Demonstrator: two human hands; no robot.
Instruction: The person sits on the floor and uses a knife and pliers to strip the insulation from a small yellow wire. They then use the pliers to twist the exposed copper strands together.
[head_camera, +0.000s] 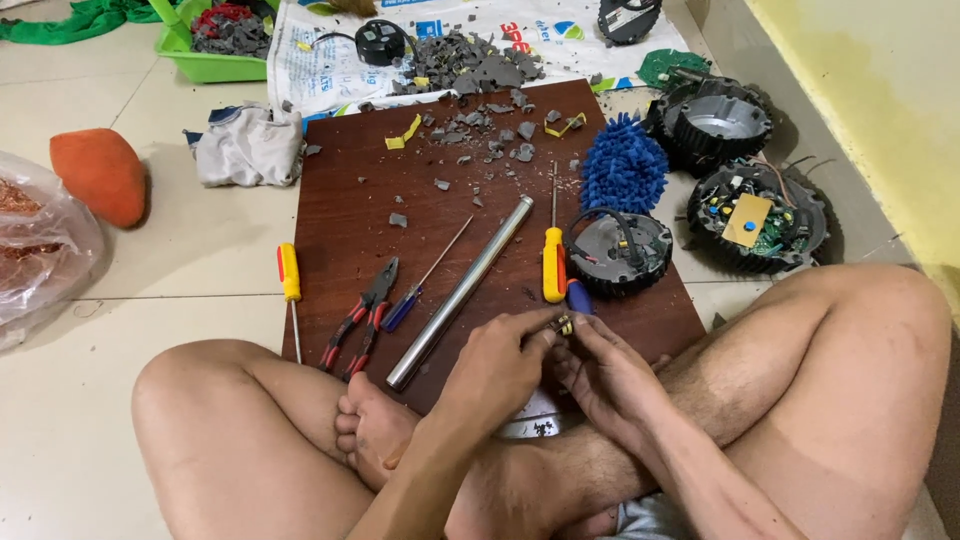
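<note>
Yellow-and-black small part (564, 323) sits pinched between fingertips of left hand (500, 365) and right hand (607, 375), both hands gripping it.

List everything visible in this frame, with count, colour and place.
wooden board: 1, dark brown, floor centre
metal tube: 1, silver, on board
screwdrivers: 3, yellow or blue handles, board and floor
pliers: 1, red-handled, board left
grey fragments: many, board top and sack
round housings: 3, black, right
duster: 1, blue, right
green tray: 1, top left
small part: 1, yellow-black, between both hands
left hand, right hand: pinching the part
</note>
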